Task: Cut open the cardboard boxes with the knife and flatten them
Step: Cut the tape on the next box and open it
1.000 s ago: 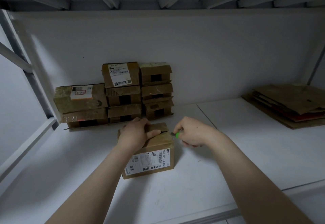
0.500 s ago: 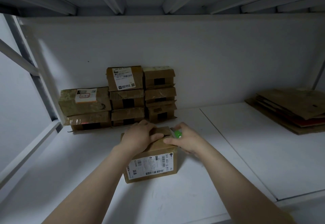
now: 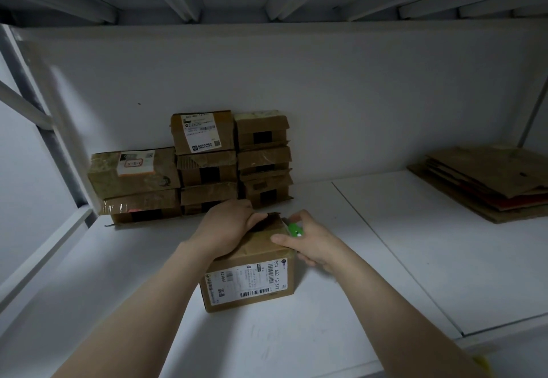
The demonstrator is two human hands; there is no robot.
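Box: brown cardboard, shipping label on the near face, standing on the white shelf.
Left hand: lies on the box top, fingers curled over its far edge and gripping it.
Right hand: at the box's right top edge, thumb laid on the top, fingers wrapped round the knife.
Knife: green handle shows at the box's far right corner; blade not discernible.
Stacked boxes: taped, just behind the box, against the back wall.
Flattened cardboard: piled flat, well to the right of the box.
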